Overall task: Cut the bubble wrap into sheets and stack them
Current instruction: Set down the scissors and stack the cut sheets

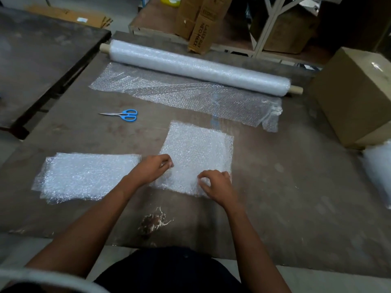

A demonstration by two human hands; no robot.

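A worn brown table (275, 187) is seen carrying everything. A bubble wrap roll (196, 66) is laid across its far side, with an unrolled length (190, 96) spread flat just in front. Blue-handled scissors (124, 115) are placed left of centre. A cut sheet (198, 149) is laid in the middle, a stack of sheets (84, 176) to its left, and a cardboard box (355, 96) is set at the right edge.

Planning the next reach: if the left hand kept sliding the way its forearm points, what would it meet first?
The left hand points up and right across the cut sheet it pinches. Past that sheet's far edge, the unrolled bubble wrap probably comes first, then the roll; depth is unclear.
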